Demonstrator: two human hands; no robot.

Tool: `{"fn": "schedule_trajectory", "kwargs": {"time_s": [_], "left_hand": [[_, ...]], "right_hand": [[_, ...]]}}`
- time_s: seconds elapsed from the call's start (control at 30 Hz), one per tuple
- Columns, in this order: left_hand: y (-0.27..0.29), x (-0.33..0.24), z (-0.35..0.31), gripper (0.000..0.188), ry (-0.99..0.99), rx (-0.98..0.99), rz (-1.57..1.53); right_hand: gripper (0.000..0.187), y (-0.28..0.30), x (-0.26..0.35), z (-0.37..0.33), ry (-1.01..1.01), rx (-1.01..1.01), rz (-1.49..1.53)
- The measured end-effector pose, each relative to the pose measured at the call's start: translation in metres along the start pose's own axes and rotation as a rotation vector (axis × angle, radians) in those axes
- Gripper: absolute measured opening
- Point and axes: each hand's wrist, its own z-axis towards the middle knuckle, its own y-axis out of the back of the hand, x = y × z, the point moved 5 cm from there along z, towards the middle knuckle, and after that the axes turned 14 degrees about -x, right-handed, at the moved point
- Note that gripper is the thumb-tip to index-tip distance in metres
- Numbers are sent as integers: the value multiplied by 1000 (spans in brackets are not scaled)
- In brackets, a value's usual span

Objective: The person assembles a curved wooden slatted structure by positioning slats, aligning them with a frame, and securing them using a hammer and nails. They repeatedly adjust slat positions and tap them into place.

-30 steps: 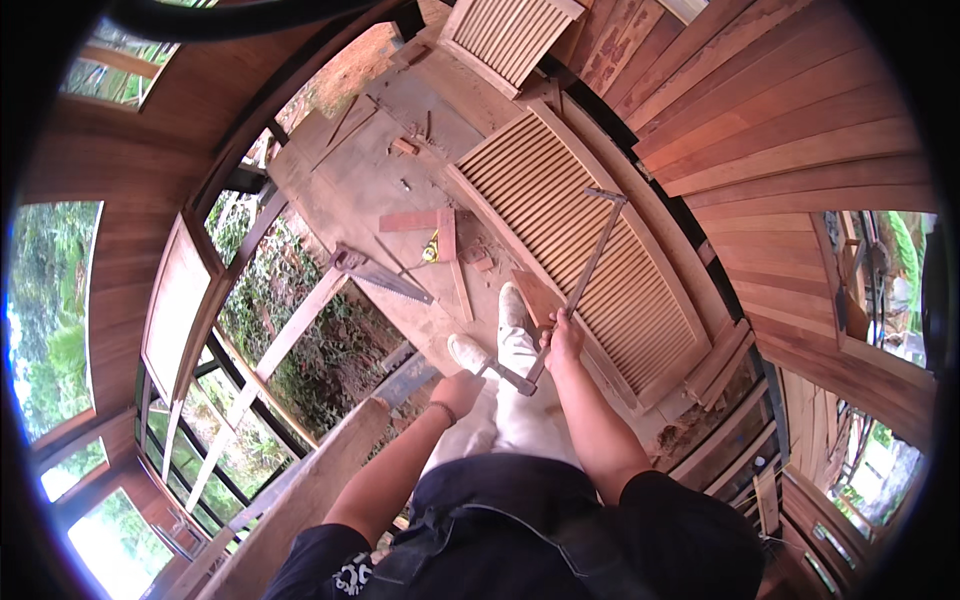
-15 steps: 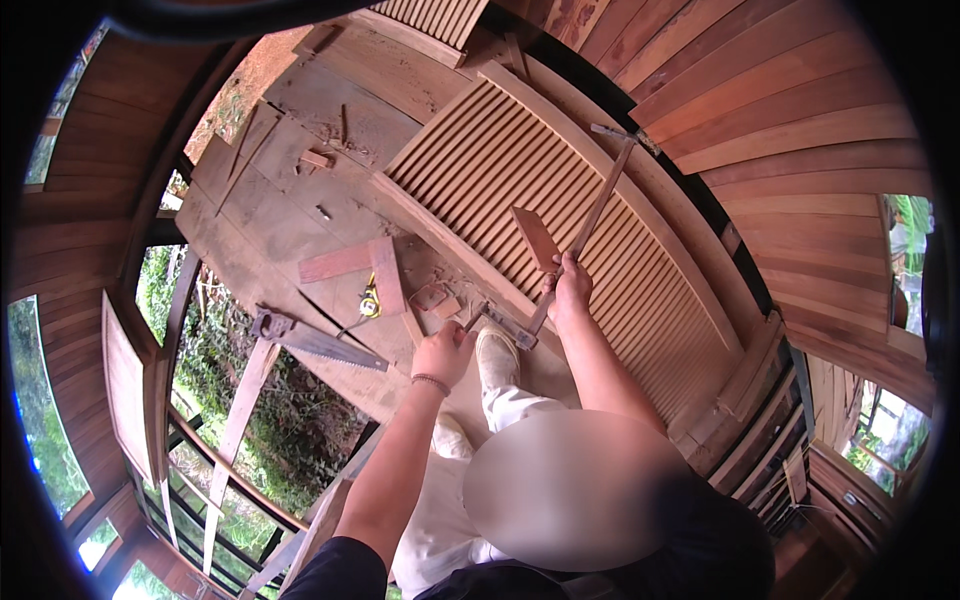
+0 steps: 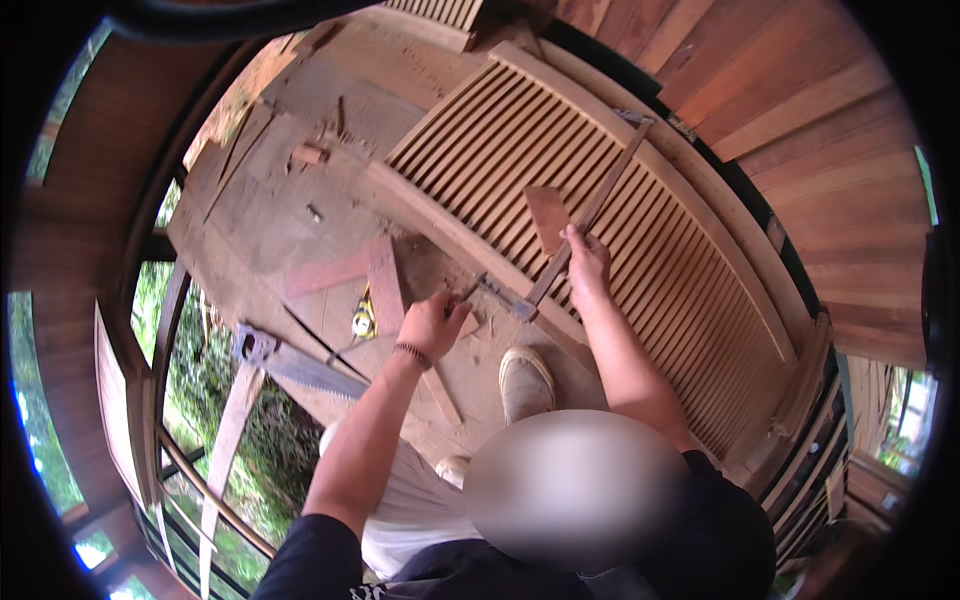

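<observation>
The right hand's [image 3: 590, 268] fingers clamp the metal bar clamp [image 3: 614, 187] — a wood block [image 3: 546, 215] beside them; the left hand's [image 3: 432, 326] grip its screw end. Beneath: a slatted panel [image 3: 520, 130], dusty floor [image 3: 370, 205] — handsaw [image 3: 305, 368] left, plank wall [image 3: 800, 210] right.

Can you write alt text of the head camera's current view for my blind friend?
A person's left hand and right hand hold a bar clamp partly over a slatted wooden panel; the right also seems to hold a small board. A handsaw and tape measure lie to the left.
</observation>
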Motion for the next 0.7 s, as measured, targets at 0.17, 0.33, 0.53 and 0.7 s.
{"fn": "schedule_trajectory", "kwargs": {"time_s": [0.17, 0.33, 0.53, 0.7], "left_hand": [[-7, 8, 0, 34, -10, 38, -26], [-21, 34, -6, 33, -59, 16, -90], [-29, 46, -8, 33, -33, 70, -186], [-26, 45, -10, 29, 226, 300, -332]], "right_hand": [[23, 19, -26, -6, -107, 89, 39], [20, 53, -79, -26, -1, 153, -61], [16, 103, -129, -64, 8, 98, -24], [14, 141, -131, -84, -39, 115, -2]]}}
